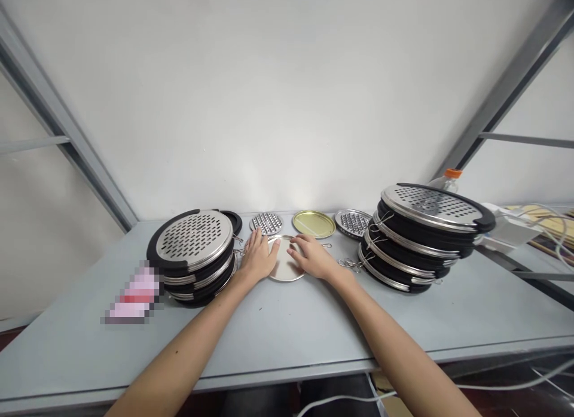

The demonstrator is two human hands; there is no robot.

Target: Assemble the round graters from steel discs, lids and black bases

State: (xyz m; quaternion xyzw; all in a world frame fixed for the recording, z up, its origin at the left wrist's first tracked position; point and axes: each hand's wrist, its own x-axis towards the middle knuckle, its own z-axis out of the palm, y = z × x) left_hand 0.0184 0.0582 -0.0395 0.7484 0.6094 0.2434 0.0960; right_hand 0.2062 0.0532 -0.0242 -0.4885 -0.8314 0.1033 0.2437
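1 round metal plate (285, 270), flat on the tabletop (287, 333), between left hand (259, 257) and right hand (314, 258), both unclenched and laid with loosely extended fingers on its opposite edges, perhaps for keeping it steady. Behind, within easy reach, 1 perforated disc (266, 224), 1 gold-coloured plate (314, 224) and 1 darker perforated disc (353, 223). At the sides, left grater stack (196, 252) and right grater stack (419, 237), piled up probably for saving space.
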